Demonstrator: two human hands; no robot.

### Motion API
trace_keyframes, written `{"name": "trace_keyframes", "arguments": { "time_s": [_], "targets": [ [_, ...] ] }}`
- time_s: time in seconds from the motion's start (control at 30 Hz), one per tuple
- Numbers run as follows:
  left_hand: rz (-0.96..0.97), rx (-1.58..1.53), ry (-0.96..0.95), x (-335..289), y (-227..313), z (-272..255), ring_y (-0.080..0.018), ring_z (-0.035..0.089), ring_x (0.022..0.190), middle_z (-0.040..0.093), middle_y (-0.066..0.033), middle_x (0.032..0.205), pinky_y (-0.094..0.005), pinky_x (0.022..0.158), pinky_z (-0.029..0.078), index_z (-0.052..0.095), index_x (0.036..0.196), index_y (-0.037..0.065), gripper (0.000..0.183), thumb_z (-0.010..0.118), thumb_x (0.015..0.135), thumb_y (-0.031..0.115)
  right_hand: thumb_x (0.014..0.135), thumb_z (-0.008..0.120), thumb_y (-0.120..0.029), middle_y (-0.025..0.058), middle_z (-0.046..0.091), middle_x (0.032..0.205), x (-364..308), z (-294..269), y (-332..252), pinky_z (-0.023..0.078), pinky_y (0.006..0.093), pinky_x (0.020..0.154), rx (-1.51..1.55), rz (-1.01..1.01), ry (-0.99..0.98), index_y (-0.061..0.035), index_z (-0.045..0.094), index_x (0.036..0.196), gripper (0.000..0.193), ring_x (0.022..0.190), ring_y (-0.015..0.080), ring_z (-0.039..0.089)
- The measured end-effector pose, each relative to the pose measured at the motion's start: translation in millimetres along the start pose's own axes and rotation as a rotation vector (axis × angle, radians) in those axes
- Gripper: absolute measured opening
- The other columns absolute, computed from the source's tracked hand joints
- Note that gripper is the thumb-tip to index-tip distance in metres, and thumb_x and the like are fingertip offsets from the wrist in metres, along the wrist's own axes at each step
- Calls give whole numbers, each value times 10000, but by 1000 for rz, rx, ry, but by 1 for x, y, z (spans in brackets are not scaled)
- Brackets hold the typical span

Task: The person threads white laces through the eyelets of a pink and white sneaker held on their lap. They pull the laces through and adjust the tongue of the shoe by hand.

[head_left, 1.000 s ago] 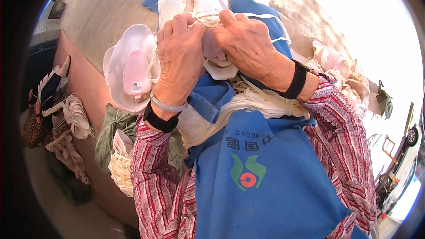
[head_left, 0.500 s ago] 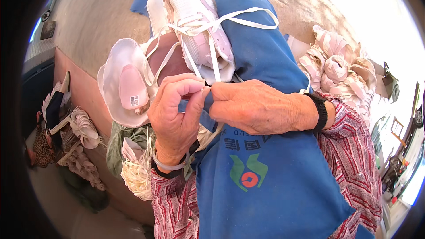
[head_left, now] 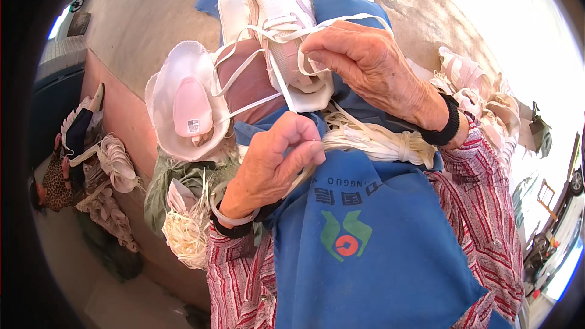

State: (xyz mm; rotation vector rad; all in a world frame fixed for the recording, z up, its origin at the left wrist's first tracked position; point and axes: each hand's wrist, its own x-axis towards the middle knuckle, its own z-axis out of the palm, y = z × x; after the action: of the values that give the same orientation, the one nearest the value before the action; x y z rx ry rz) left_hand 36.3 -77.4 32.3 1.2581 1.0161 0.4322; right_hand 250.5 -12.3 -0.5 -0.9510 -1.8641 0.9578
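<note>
A white-and-pale-pink sneaker (head_left: 281, 3) lies on my lap, toe pointing away, with a white shoelace (head_left: 279, 76) threaded through it. My right hand (head_left: 372, 67) is closed in a pinch beside the shoe's opening, gripping a loop of the lace. Below the shoe, my left hand (head_left: 274, 161) is closed, thumb and forefinger curled together. One straight strand of lace runs down behind its knuckles; its end is hidden. Under my hands a bundle of cream laces (head_left: 381, 140) lies across the blue apron (head_left: 402, 225).
At the left sits an unlaced pink shoe (head_left: 194, 100) with its opening facing up. A heap of pale laces (head_left: 186, 240) hangs below it. More pink shoes (head_left: 466, 76) are piled at the right. Further shoes (head_left: 116, 164) lie far left on the floor.
My hands, together before, have parted. The right hand has moved up and away to the shoe's opening; the left has dropped slightly right. The cream lace bundle has come into view.
</note>
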Motion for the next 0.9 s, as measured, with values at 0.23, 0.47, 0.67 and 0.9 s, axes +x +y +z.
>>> {"name": "trace_keyframes", "arguments": {
  "time_s": [0.23,0.47,0.67,0.9],
  "targets": [
    [-234,-190,24,3,-40,3,-69,437,544,492,8,675,-211,496,361,481,1206,-12,310,487,1015,231,884,591,-80,160,588,850,8,6,12,491,419,670,-270,-42,-5,-16,647,996,140,756,374,607],
    [-230,-966,290,34,-55,31,-79,431,572,463,13,685,-221,539,369,396,1353,7,435,509,1011,251,863,654,-47,104,597,831,21,11,8,480,312,656,-420,-32,32,-20,668,955,97,740,256,600],
    [-127,-1201,284,37,-61,22,-67,450,574,480,36,685,-219,570,377,533,1147,100,212,514,1012,262,888,635,-83,109,595,815,31,-10,-18,477,312,682,357,90,43,-54,663,969,91,733,222,602],
    [-66,-1468,184,57,-80,32,-49,441,539,455,82,627,-221,551,352,555,891,182,169,611,962,325,864,631,-74,125,604,807,21,-10,-14,469,351,661,-139,131,-234,-10,650,928,92,728,281,599]
  ]
}}
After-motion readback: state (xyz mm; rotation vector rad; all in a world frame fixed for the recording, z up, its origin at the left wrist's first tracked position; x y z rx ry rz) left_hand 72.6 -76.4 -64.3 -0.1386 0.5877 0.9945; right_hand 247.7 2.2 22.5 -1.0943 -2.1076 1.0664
